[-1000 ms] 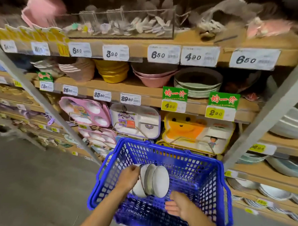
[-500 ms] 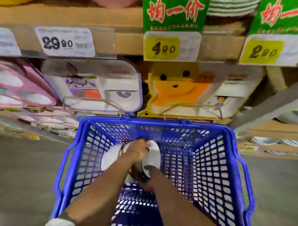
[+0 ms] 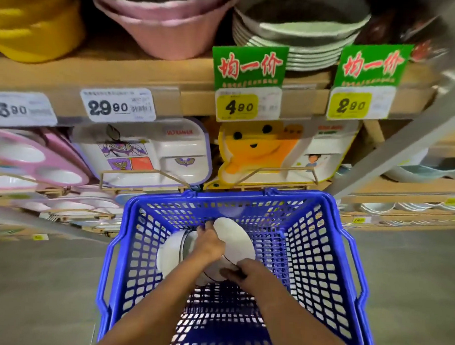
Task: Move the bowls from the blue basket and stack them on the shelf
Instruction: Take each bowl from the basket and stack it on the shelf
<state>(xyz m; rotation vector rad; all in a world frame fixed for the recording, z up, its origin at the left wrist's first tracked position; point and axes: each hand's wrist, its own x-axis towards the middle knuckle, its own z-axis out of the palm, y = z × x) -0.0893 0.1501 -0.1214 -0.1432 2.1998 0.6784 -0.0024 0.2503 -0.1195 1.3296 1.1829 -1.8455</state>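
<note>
A blue plastic basket (image 3: 319,244) stands on the floor in front of the shelves. Inside it lie several white bowls (image 3: 234,237) on their sides, nested in a row. My left hand (image 3: 209,243) is closed over the top of the row, between the bowls. My right hand (image 3: 239,273) grips the near lower edge of the same bowls. The wooden shelf (image 3: 121,71) above carries stacked bowls and price tags.
Yellow bowls (image 3: 32,25), pink bowls (image 3: 162,26) and green plates (image 3: 300,42) sit on the upper shelf. Children's divided trays (image 3: 149,153) stand upright just behind the basket. A grey metal upright (image 3: 405,138) slants at right. More white dishes (image 3: 376,206) lie on low shelves at right.
The view has dropped and closed in on the basket. My right hand has moved from the basket's near side onto the bowls, and both hands now hold the row.
</note>
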